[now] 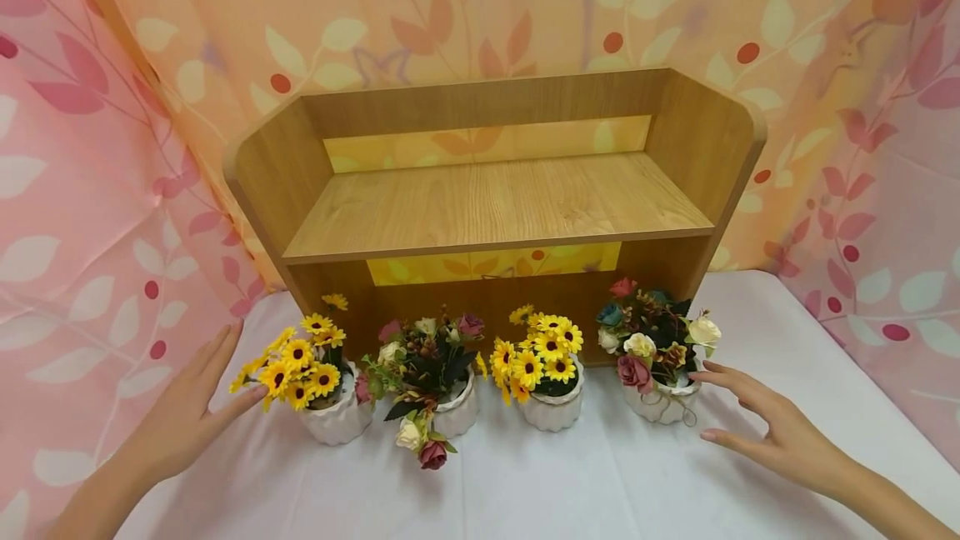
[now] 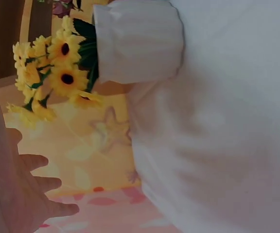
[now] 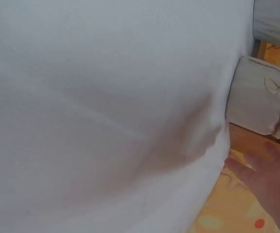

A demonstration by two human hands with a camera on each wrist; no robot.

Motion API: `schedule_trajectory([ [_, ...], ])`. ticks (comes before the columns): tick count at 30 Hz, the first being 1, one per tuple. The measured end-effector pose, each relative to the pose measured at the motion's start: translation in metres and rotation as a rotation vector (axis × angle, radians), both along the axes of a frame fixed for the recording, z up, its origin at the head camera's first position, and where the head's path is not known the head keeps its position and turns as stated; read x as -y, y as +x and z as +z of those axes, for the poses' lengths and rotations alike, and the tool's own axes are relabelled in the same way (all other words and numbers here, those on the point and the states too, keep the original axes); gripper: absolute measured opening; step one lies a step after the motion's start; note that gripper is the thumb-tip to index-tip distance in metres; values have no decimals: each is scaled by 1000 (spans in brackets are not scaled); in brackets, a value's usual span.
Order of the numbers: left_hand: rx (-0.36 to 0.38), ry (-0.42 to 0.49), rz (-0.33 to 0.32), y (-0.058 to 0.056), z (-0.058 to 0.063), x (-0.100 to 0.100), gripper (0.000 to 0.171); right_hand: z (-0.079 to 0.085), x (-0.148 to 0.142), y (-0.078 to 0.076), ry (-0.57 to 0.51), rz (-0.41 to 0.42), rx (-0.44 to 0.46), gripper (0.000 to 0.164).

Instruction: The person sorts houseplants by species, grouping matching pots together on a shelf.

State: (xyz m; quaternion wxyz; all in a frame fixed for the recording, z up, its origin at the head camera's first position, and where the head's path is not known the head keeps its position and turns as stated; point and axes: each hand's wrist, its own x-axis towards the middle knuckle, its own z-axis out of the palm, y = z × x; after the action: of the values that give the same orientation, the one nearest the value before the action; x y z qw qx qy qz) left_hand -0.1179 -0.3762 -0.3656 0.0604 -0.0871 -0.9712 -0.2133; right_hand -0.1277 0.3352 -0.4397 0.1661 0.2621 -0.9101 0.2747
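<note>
My left hand [image 1: 183, 415] is spread beside the leftmost pot of yellow sunflowers [image 1: 298, 365], its thumb close to the blooms. In the left wrist view those sunflowers [image 2: 64, 63] lean out of a white pot [image 2: 140, 43], with the fingers apart from it. At the right, my right hand [image 1: 783, 432] reaches toward a white pot [image 1: 660, 402] of mixed roses, its fingertips right at the rim and nothing gripped. That pot [image 3: 256, 97] has twine around it. Between the two stand another pot of mixed roses [image 1: 435, 357] and a second pot of sunflowers [image 1: 551, 357].
A two-tier wooden shelf [image 1: 495, 202] stands behind the row of pots on a white-covered table [image 1: 540, 490]. Patterned fabric [image 1: 480, 15] hangs at the back, with pink leaf-print fabric [image 1: 67, 215] at the sides.
</note>
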Motion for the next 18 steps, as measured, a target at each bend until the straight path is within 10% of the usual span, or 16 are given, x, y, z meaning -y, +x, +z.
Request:
schedule_trajectory([
  [18, -5, 152, -58, -23, 43, -30, 81, -19, 9, -22, -112, 54, -95, 55],
])
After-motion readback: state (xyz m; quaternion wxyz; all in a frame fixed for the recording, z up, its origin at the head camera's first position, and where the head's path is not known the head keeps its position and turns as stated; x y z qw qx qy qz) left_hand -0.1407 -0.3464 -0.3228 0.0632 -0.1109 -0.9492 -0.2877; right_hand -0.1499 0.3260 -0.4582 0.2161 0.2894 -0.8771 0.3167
